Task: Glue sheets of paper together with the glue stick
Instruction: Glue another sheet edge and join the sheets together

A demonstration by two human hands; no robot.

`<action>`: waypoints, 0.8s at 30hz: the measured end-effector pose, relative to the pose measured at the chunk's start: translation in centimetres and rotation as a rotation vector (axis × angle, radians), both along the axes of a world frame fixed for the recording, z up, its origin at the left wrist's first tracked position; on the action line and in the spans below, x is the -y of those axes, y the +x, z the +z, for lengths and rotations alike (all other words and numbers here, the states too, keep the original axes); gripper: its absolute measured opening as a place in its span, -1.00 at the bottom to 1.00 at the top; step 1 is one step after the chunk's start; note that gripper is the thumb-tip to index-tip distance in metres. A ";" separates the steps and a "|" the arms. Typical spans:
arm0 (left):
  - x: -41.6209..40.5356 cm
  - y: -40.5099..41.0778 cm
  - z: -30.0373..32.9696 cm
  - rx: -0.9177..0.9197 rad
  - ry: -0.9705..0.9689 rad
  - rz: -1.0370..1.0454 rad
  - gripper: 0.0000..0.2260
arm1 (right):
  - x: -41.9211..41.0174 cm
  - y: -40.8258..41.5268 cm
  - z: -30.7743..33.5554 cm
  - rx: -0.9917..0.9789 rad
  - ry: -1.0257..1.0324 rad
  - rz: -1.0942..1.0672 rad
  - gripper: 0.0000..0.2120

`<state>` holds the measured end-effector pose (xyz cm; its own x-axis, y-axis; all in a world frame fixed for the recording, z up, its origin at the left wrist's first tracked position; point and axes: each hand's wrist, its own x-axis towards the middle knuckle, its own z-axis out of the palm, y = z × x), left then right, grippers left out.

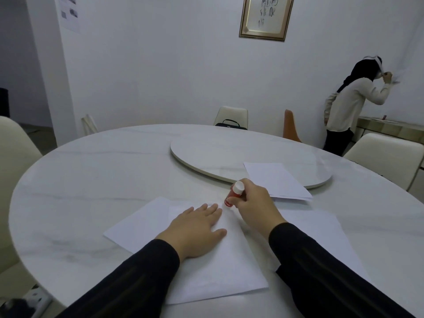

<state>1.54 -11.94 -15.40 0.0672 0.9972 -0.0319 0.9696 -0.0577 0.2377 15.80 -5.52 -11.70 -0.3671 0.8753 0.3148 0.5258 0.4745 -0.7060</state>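
A white sheet of paper [220, 269] lies in front of me on the round table, overlapping another sheet [140, 223] that sticks out to its left. My left hand [195, 228] presses flat on the top sheet with straight fingers. My right hand [254, 203] grips a red glue stick [232, 195] with a white end, tilted, its lower tip touching the top sheet's far edge. A third sheet [321, 228] lies under my right forearm.
A small stack of white paper [275, 180] rests partly on the round turntable [206, 154] at the table's middle. Cream chairs [390, 157] stand around the marble table [91, 180]. A person [351, 106] stands at the far right wall by a sideboard.
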 end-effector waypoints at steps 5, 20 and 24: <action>-0.1 0.0 0.1 0.001 -0.001 -0.012 -0.45 | 0.3 1.6 -0.1 0.022 0.073 0.052 -0.95; 0.0 -0.1 0.2 -0.008 -0.033 -0.007 -0.45 | 2.1 2.4 0.1 0.098 0.061 0.128 -0.93; 0.0 -0.1 0.2 -0.019 -0.042 -0.008 -0.46 | 4.3 4.7 0.7 0.165 0.066 0.217 -0.88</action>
